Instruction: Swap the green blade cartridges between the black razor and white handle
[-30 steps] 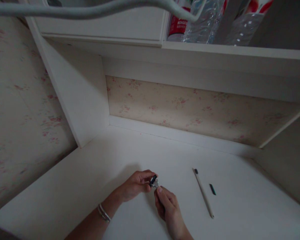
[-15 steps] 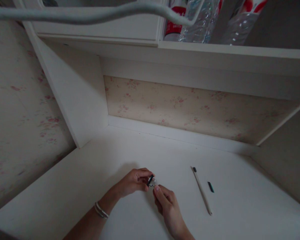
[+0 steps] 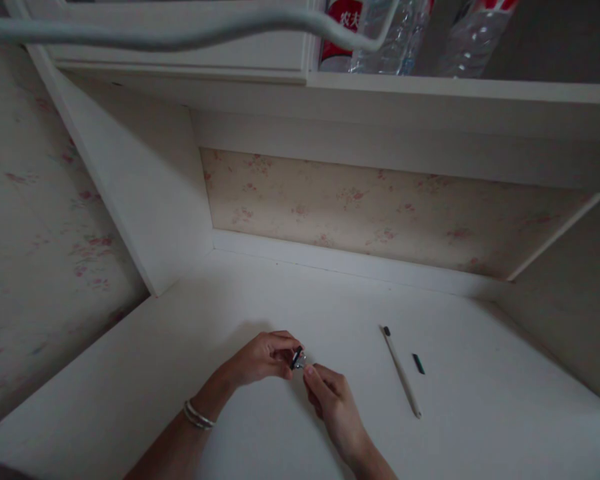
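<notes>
A small black and silver binder clip (image 3: pixel 297 358) is held up between both hands over the white desk. My left hand (image 3: pixel 263 358) pinches its black edge between thumb and fingers. From the lower right, my right hand (image 3: pixel 333 399) is closed, with thumb and forefinger pressed together at the clip's silver wire part. The fingertips cover some of the clip. Right of my hands, a slim white pen-like stick (image 3: pixel 403 375) with a dark end lies on the desk. Beside it is a short dark green strip (image 3: pixel 419 363).
The white desk (image 3: pixel 190 333) runs back to a floral-papered wall (image 3: pixel 350 200). Overhead, a shelf (image 3: pixel 430 87) holds several plastic bottles (image 3: pixel 385 40), and a pale bar (image 3: pixel 155 33) crosses the top. A side panel (image 3: pixel 125 180) stands at the left.
The whole view has shifted slightly, so the desk items appear a little up and left. Both hands keep their hold on the clip, with hardly any change in pose.
</notes>
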Available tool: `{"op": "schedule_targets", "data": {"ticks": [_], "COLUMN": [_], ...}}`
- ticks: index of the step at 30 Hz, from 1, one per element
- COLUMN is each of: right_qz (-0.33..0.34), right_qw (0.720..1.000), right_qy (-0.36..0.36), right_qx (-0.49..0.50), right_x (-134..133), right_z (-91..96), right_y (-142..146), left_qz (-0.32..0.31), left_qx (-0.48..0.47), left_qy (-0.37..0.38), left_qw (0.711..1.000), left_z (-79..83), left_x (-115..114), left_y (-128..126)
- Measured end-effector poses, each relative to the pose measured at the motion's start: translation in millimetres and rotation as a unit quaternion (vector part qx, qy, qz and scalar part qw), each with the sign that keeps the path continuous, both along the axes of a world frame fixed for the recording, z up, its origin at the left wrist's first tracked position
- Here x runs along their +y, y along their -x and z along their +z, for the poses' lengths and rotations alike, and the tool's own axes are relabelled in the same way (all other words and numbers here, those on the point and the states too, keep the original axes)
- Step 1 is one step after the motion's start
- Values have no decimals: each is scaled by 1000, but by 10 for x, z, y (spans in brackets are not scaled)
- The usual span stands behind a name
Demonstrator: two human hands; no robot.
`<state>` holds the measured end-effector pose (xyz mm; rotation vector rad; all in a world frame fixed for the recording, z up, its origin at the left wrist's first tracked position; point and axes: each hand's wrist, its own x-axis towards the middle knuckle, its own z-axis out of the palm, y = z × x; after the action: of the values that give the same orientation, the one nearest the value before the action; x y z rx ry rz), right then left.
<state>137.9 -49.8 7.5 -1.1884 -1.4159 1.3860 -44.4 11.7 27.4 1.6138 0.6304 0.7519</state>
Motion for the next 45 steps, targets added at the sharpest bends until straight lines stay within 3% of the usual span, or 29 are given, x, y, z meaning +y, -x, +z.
{"op": "schedule_targets", "data": {"ticks": [6,13,17,23,35,40,45], "right_qz": [66,134,166,183,124,117,140], "right_qw": [994,980,974,969,989,989,983], "right_qy": [71,126,141,157,59,66,106], "right_qx": [43,71,65,54,57,54,43], "right_x": [45,103,115,129,71,57,73], "right_z": [86,134,122,128,206,240,247], "right_y": [-78,-155,-195,-238,-154,-154,-198], "left_qz": [-11,-18,-32,-47,-6,-1,-23], "left_qx": [5,58,56,88,48,37,90], "left_qy": [7,-41,-24,-51,-33,-16,-61], "left_qw": [1000,997,998,994,998,999,994], "left_z": [-41,-123,-144,-135,-52,-108,-39], "left_x": [2,35,26,10,-11,-5,-15], "left_y": [19,61,61,51,10,13,25]}}
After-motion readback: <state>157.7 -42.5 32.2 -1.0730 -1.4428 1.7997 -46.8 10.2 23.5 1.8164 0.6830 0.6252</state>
